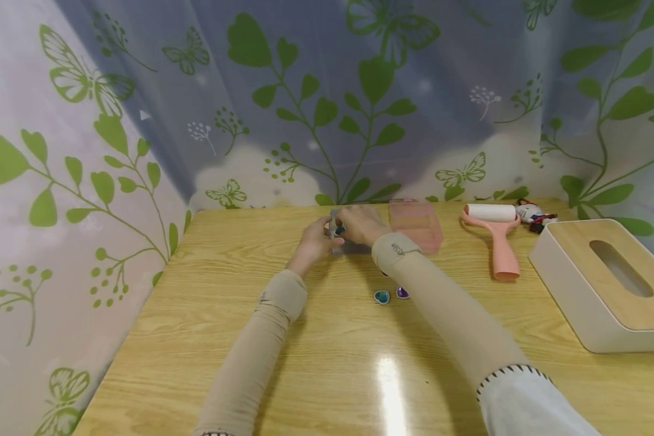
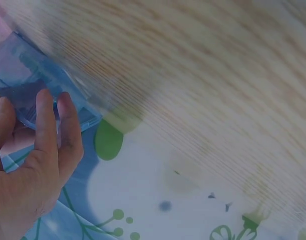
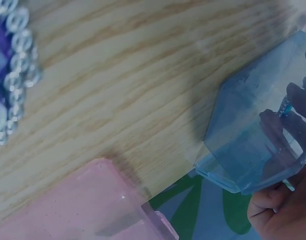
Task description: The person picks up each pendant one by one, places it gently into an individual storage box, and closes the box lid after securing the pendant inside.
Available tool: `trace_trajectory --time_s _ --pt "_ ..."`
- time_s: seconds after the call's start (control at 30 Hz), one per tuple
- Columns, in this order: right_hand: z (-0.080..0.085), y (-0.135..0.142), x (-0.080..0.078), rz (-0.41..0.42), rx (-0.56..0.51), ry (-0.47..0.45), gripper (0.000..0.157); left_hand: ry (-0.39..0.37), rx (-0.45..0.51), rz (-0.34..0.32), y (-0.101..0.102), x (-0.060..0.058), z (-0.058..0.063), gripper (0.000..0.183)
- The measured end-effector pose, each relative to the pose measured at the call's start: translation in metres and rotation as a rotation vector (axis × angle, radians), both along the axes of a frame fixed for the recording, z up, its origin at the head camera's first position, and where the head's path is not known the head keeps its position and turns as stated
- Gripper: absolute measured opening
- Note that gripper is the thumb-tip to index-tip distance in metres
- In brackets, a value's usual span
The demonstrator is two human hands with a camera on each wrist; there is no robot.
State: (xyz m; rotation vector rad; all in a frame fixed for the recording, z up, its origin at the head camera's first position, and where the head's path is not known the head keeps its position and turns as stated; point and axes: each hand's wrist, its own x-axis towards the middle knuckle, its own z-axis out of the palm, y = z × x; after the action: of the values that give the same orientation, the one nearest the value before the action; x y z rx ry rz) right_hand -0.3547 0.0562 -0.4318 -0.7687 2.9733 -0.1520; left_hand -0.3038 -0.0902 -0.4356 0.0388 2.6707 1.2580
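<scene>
A clear blue plastic box (image 3: 242,130) stands at the far side of the table, seen partly through in the right wrist view. My left hand (image 1: 313,242) holds its left side, fingers (image 2: 45,120) along the edge in the left wrist view. Over the box reaches my right hand (image 1: 362,223), its fingertips pinching a small blue-green gem (image 1: 340,230) with a sparkling rim. Part of that gem (image 3: 286,109) shows through the blue plastic, between darkened fingers. A green-blue heart-shaped gem (image 1: 381,297) and a purple one (image 1: 402,292) lie nearer on the table.
Just right of the blue box is an open pink plastic box (image 1: 416,227). Farther right lie a pink-handled lint roller (image 1: 504,248) and a small doll figure (image 1: 534,215). A white tissue box with a wooden lid (image 1: 583,242) stands at the right edge. Patterned curtain (image 1: 316,151) hangs behind.
</scene>
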Motion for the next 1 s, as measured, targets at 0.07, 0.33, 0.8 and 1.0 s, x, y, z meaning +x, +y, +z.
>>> trace_trajectory --time_s 0.07,0.33,0.8,1.0 --pt "0.0 0.001 0.001 -0.002 -0.002 -0.002 0.037 0.001 0.001 -0.001 0.001 0.0 0.0 0.074" --pt "0.005 0.008 0.003 -0.011 -0.045 -0.055 0.037 -0.027 0.026 0.01 0.004 0.002 0.001 0.075" --pt "0.053 0.05 0.026 -0.047 -0.482 -0.125 0.04 -0.014 0.006 0.008 0.0 -0.001 0.003 0.077" --pt "0.067 0.069 0.045 -0.03 -0.523 -0.146 0.042 -0.008 0.007 -0.002 0.002 0.0 0.0 0.077"
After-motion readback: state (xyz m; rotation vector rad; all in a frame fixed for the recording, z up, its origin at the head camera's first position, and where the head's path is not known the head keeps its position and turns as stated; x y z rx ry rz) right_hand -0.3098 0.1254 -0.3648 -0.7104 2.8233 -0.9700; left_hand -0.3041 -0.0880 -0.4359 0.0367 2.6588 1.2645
